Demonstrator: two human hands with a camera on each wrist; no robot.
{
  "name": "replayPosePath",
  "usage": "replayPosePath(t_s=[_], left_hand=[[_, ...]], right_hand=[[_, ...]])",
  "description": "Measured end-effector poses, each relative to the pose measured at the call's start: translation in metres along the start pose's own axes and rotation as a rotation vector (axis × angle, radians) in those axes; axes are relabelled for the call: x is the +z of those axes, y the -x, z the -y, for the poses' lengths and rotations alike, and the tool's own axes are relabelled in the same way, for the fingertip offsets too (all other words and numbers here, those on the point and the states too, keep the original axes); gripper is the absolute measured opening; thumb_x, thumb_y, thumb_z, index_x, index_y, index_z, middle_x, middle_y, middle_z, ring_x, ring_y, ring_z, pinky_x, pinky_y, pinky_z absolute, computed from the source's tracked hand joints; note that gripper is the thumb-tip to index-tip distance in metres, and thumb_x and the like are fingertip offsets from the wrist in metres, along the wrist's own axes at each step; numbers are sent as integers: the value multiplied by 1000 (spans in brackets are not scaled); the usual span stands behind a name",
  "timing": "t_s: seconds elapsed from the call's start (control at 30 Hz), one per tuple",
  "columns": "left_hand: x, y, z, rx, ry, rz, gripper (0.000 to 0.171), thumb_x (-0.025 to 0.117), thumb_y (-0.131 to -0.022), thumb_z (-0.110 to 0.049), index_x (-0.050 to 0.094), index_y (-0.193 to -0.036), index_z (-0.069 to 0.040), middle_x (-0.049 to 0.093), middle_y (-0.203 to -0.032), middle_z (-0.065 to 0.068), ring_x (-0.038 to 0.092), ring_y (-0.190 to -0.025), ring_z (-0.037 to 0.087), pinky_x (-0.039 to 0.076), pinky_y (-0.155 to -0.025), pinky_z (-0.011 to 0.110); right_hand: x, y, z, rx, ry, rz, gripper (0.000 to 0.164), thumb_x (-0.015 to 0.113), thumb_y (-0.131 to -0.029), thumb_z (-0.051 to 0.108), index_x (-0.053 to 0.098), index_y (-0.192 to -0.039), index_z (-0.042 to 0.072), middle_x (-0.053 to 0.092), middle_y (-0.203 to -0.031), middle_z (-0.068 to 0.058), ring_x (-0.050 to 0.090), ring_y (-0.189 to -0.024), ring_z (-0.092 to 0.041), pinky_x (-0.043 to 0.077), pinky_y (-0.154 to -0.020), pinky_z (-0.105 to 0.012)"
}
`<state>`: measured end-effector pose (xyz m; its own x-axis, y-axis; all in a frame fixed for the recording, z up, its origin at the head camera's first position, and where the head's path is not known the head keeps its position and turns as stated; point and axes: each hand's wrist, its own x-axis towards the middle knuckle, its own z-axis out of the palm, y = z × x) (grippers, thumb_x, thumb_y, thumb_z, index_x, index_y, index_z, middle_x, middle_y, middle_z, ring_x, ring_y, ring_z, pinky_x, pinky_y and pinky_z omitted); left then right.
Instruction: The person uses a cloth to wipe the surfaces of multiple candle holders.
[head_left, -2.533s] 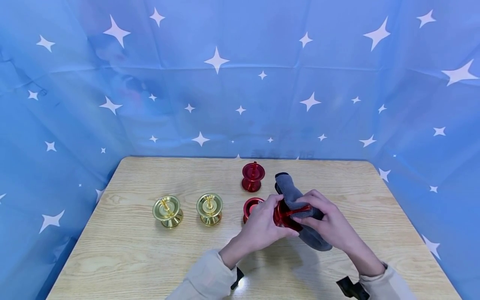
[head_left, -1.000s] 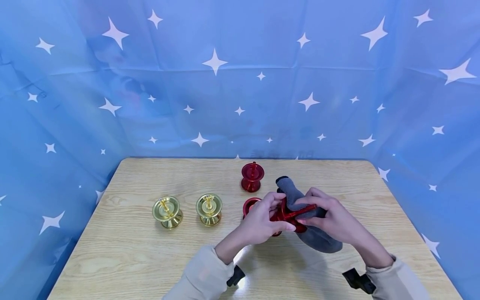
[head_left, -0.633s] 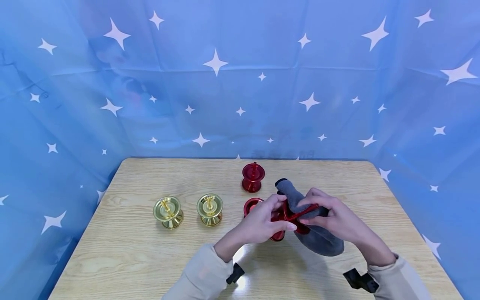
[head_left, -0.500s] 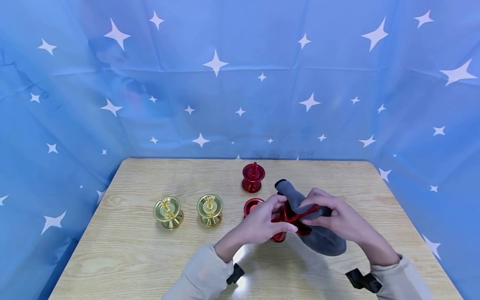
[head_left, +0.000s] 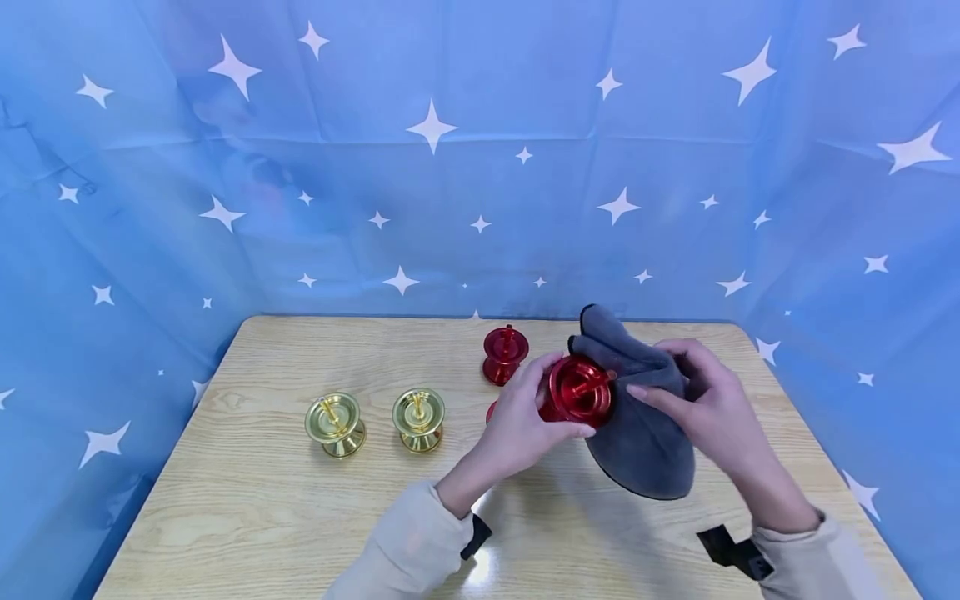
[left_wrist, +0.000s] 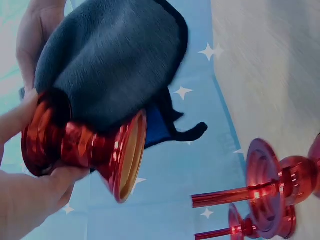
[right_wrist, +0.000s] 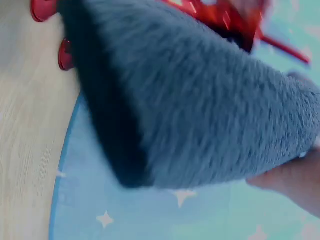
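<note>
A shiny red candle holder (head_left: 576, 403) is in my left hand (head_left: 513, 425), raised off the table and tilted, its dish and central stem towards the head camera. The left wrist view shows the thumb and fingers round one end of the candle holder (left_wrist: 82, 145), with its hollow, flared base free. My right hand (head_left: 723, 412) pinches a grey cloth (head_left: 648, 446) with a black edge, which hangs down just beside the dish. The cloth (right_wrist: 200, 100) fills much of the right wrist view, blurred, and hides most of that hand.
A second red candle holder (head_left: 506, 350) stands farther back on the wooden table (head_left: 247, 517). Another red one (head_left: 491, 411) is mostly hidden behind my left hand. Two gold candle holders, a left one (head_left: 335, 421) and a right one (head_left: 418, 417), stand to the left.
My left hand has lifted and turned the red candle holder so its dish faces the head camera. The right hand has moved up and right, drawing the cloth off the stem and spreading it.
</note>
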<state>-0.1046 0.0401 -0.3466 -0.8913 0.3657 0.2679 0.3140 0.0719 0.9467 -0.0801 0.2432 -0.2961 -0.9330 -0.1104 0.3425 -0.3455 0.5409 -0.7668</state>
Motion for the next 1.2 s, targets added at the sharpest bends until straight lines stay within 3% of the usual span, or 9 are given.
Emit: replayPosePath(t_s=[0.07, 0.13, 0.33, 0.57, 0.67, 0.77, 0.93, 1.1, 1.2], left_hand=[[-1, -1, -2, 35, -74, -51, 77, 83, -66, -13, 43, -131, -6, 49, -121, 5, 49, -112, 14, 43, -90, 20], [-2, -1, -2, 43, -80, -79, 75, 83, -66, -12, 44, -130, -6, 49, -119, 5, 50, -110, 15, 43, -90, 20], [-10, 0, 3, -6, 124, -71, 74, 78, -67, 3, 42, -131, -3, 47, -120, 9, 51, -113, 17, 44, -89, 22], [-26, 3, 7, -51, 214, 95, 75, 75, -70, 5, 37, -135, -2, 45, -130, 11, 48, -119, 19, 45, -88, 24], [-33, 3, 6, -63, 205, 191, 75, 74, -71, 6, 37, -136, -2, 44, -131, 12, 49, -118, 19, 44, -89, 24], [-37, 2, 6, -39, 156, 234, 75, 74, -71, 6, 37, -135, 1, 44, -129, 12, 49, -117, 20, 43, -91, 23], [-37, 1, 6, -22, 119, 195, 75, 75, -71, 3, 37, -135, 1, 44, -128, 12, 48, -117, 18, 42, -91, 22], [-34, -1, 8, -33, 99, 111, 75, 76, -70, 2, 38, -135, 1, 43, -130, 11, 47, -119, 18, 41, -92, 22], [-36, -1, 9, -25, 66, 100, 74, 76, -70, 0, 39, -134, 2, 43, -130, 11, 46, -120, 18, 40, -93, 22]], right_hand=[[13, 2, 1, -32, 2, -50, 39, 71, -75, -5, 54, -109, 2, 57, -92, 1, 61, -75, -6, 51, -61, -19], [25, 5, 2, -106, 29, -69, 41, 72, -72, -9, 56, -108, 2, 56, -96, -2, 58, -78, -5, 50, -60, -17], [46, 16, -1, -294, 134, -79, 47, 72, -68, -13, 62, -111, 2, 51, -114, -13, 51, -94, -9, 41, -76, -9], [48, 12, -5, -342, 179, -38, 42, 73, -65, -13, 65, -104, 0, 56, -111, -15, 58, -89, -24, 41, -75, -8], [44, 4, -8, -361, 184, 20, 43, 73, -64, -15, 65, -103, 1, 59, -107, -13, 59, -91, -25, 41, -78, -8], [41, -4, -9, -374, 185, 76, 44, 73, -64, -14, 66, -104, 4, 60, -107, -10, 59, -93, -24, 41, -80, -9], [46, -6, -9, -359, 213, 62, 38, 73, -67, -11, 65, -101, 5, 60, -105, -8, 59, -94, -23, 43, -80, -13], [56, 4, -6, -319, 248, -5, 31, 74, -69, -7, 62, -95, 5, 59, -98, -7, 57, -88, -19, 48, -65, -25], [58, 9, -7, -297, 228, -4, 31, 74, -70, -6, 62, -96, 6, 58, -97, -4, 55, -87, -16, 49, -61, -27]])
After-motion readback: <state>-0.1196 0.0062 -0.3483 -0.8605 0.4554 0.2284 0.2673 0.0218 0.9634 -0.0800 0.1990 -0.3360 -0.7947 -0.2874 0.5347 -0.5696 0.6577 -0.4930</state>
